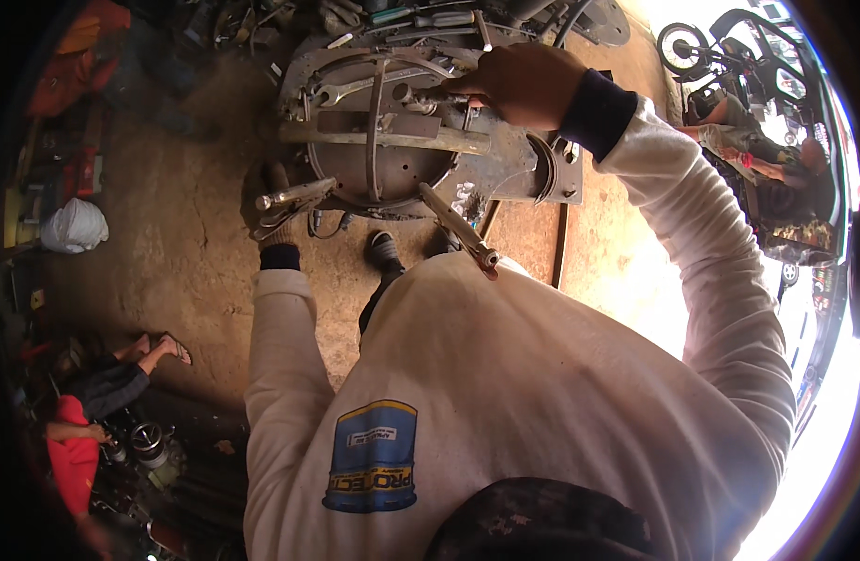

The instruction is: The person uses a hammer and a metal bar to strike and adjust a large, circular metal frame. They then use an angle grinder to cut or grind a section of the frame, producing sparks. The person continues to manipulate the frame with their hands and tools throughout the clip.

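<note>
My right hand (531, 86) is closed around the handle of a hammer, above the far right part of a metal work plate (505, 173). The hammer head (416, 99) points left over a curved metal frame with a crossbar (375, 140). At the plate's near left edge, my left hand (274, 213) sits in shadow around a pair of locking pliers (297, 194); its fingers show only partly. A second pair of locking pliers (463, 227) grips the near edge, its handle toward my shirt. A flat metal bar (393, 140) lies across the frame.
A wrench (360, 87) lies behind the crossbar, with several tools piled beyond. A person in red (73, 449) sits at lower left among metal parts. Another person (776, 168) sits at right near a motorcycle (696, 51). A white sack (75, 226) stands left.
</note>
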### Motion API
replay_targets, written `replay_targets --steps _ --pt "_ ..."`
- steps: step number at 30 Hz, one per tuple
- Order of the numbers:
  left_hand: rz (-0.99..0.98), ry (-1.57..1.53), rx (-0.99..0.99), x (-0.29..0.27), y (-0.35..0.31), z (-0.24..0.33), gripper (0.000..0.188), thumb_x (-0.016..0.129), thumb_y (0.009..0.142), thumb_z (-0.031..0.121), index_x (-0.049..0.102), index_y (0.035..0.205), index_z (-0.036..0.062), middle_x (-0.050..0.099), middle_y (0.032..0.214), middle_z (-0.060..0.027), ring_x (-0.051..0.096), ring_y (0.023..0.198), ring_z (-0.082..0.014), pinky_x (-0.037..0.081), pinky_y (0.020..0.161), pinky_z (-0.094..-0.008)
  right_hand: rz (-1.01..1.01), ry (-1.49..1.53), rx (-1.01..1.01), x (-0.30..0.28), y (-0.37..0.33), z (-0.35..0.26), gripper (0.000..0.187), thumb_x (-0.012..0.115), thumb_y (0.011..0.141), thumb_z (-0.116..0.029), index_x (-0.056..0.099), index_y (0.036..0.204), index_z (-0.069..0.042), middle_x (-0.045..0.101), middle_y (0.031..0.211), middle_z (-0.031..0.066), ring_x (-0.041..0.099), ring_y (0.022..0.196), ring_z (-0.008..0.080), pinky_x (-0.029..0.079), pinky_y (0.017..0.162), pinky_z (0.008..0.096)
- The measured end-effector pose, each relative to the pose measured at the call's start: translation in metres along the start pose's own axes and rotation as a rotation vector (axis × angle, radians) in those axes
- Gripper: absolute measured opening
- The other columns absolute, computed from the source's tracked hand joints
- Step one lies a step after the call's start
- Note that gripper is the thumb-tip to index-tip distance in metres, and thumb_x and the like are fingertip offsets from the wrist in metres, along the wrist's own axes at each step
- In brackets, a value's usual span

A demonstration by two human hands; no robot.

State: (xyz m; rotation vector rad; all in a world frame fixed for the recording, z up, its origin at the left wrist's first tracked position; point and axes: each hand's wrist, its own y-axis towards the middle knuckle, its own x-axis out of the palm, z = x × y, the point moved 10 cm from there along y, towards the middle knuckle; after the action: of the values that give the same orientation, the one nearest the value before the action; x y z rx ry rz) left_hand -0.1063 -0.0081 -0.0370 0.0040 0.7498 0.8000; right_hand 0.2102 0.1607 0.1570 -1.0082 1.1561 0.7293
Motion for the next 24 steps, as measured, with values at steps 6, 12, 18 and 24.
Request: replay_targets --steps 6,12,18,24 --pt "-0.015 0.055 -0.033 0.003 0.003 0.006 0.043 0.062 0.096 0.04 0.067 0.122 0.0064 0.07 0.117 -0.0189 0.067 0.109 -0.0373 0.053 0.095 -0.0449 -0.107 -0.095 0.01 0.013 0.003 0.007 0.032 0.061 0.098 -0.025 0.068 0.129 -0.026 0.074 0.099 0.0101 0.071 0.096 0.0278 0.058 0.078 0.0408" --pt "-0.012 0.007 -0.021 -0.001 -0.001 0.004 0.044 0.061 0.096 0.041 0.067 0.122 0.0057 0.07 0.117 -0.0188 0.067 0.107 -0.0374 0.053 0.094 -0.0444 0.1 -0.019 0.005 -0.02 0.001 -0.002 0.033 0.06 0.098 -0.023 0.068 0.13 -0.029 0.074 0.097 0.0107 0.073 0.085 0.0294 0.059 0.073 0.0426" --pt "-0.046 -0.002 -0.101 -0.004 -0.001 0.031 0.046 0.063 0.095 0.042 0.066 0.123 0.0059 0.07 0.118 -0.019 0.067 0.109 -0.036 0.052 0.096 -0.0446 -0.172 -0.121 -0.022 0.022 -0.007 0.01 0.035 0.062 0.096 -0.022 0.068 0.13 -0.029 0.073 0.097 0.0117 0.072 0.083 0.0303 0.059 0.073 0.0423" --pt "-0.017 0.047 -0.043 0.004 -0.002 -0.001 0.048 0.063 0.095 0.043 0.066 0.125 0.0065 0.07 0.12 -0.0182 0.067 0.11 -0.0358 0.052 0.097 -0.0445 0.1 -0.044 -0.074 -0.026 0.002 0.002 0.036 0.062 0.096 -0.023 0.067 0.131 -0.028 0.073 0.094 0.0117 0.072 0.084 0.0308 0.058 0.076 0.0417"
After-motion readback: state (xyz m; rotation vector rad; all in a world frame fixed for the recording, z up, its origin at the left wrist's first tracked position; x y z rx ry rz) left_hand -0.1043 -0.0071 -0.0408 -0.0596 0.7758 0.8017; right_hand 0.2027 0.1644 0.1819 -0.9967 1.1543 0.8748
